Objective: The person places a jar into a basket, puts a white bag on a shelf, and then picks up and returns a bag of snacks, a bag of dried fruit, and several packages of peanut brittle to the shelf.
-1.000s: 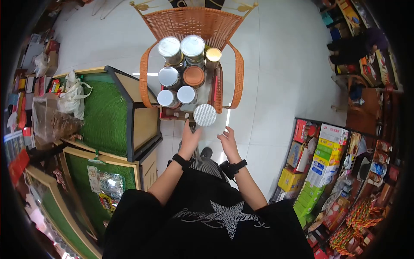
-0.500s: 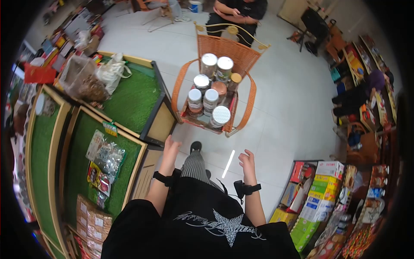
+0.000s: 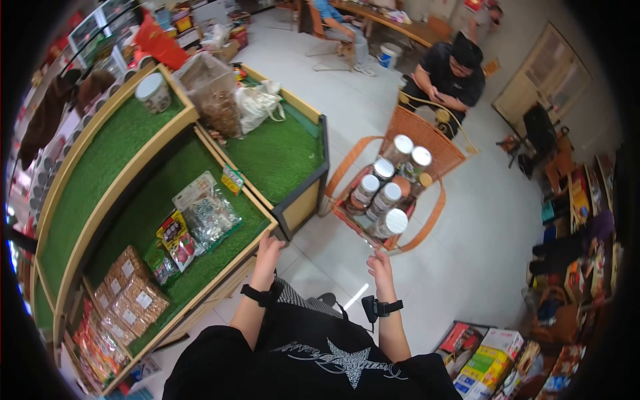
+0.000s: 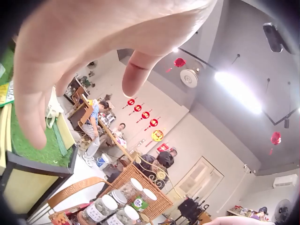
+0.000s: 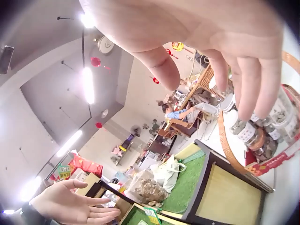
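Observation:
My left hand (image 3: 268, 257) is held in front of me near the corner of the green-lined display stand (image 3: 287, 215), empty, its fingers loosely extended. My right hand (image 3: 381, 270), also empty, hovers just short of the wicker chair (image 3: 437, 208). In the right wrist view its relaxed fingers overlap the jars. On the chair seat, a red-edged box (image 3: 353, 228) holds several clear jars with white, silver, brown and yellow lids. The nearest jar (image 3: 390, 224) has a patterned pale lid and stands at the box's front right corner.
Snack bags (image 3: 208, 212) and packs of brown food (image 3: 133, 293) lie on the lower green shelf. One jar (image 3: 154, 92) stands on the upper shelf. A seated person (image 3: 453, 77) is behind the chair. Stacked cartons (image 3: 490, 363) stand at the lower right.
The head view has swung left and up, so the chair appears farther right and more of the shelves shows. Both hands have drawn away from the nearest jar and moved apart.

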A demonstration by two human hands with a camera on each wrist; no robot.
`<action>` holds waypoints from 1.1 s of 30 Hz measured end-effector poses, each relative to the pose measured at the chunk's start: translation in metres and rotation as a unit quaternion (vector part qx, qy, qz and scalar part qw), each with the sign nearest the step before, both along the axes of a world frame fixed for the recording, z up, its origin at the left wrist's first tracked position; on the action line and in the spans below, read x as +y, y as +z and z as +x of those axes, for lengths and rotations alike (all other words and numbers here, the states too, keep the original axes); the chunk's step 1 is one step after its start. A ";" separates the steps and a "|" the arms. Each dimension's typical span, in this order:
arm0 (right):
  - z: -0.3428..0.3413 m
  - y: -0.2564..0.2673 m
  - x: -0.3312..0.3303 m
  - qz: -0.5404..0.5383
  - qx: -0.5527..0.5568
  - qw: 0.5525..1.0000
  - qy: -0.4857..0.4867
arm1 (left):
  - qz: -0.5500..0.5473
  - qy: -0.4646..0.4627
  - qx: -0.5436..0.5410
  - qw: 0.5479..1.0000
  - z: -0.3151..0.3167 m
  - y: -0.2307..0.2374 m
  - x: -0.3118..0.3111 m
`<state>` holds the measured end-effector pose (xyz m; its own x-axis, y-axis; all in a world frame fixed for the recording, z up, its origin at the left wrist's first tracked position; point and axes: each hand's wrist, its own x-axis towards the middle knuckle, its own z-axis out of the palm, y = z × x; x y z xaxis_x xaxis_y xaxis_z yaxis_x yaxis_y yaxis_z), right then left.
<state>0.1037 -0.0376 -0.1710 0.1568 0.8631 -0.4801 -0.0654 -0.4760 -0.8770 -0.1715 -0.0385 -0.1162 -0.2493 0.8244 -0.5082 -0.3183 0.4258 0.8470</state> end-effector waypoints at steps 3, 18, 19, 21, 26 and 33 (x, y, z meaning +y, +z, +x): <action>-0.036 0.012 0.020 0.008 -0.003 0.999 0.042 | -0.003 0.049 0.002 0.999 -0.037 -0.005 -0.010; -0.284 0.041 0.096 0.094 0.018 0.966 0.242 | 0.111 0.185 0.024 0.976 -0.248 0.041 -0.030; -0.297 0.042 0.099 0.100 0.035 0.961 0.257 | 0.120 0.164 0.026 0.979 -0.257 0.049 -0.033; -0.321 0.041 0.105 0.103 0.051 0.954 0.276 | 0.133 0.151 0.029 0.979 -0.272 0.053 -0.037; -0.364 0.063 0.128 0.111 0.081 0.940 0.313 | 0.131 0.159 -0.010 0.978 -0.294 0.066 -0.044; -0.412 0.149 0.199 0.235 0.101 0.892 0.374 | 0.192 0.129 -0.004 0.973 -0.312 0.117 -0.016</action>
<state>-0.3086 0.1613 -0.0222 -0.5954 0.8034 0.0081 -0.0623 -0.0361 -0.9974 -0.4830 -0.0543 0.0007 -0.4699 0.8646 -0.1779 -0.3790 -0.0156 0.9253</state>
